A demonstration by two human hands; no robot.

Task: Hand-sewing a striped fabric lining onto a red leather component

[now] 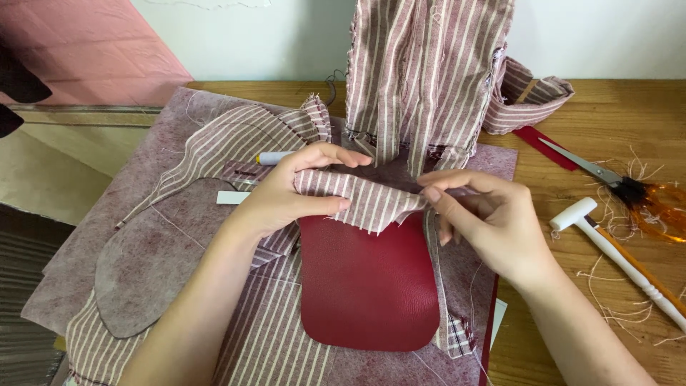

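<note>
My left hand [282, 196] pinches a folded strip of maroon-and-white striped fabric [361, 199] between thumb and fingers. My right hand [482, 214] grips the same strip at its right end. The strip lies across the top edge of a dark red leather piece [368, 286] with rounded lower corners. More striped fabric [429, 71] rises upright behind the hands, and other striped pieces [279, 343] lie flat under the leather.
A mottled purple felt mat [107, 236] covers the wooden table [614, 121]. Orange-handled scissors [622, 187] and a white-headed hammer [614, 250] lie at the right among loose threads. A white marker [271, 158] sits behind my left hand. A grey oval cutout [136, 279] lies at left.
</note>
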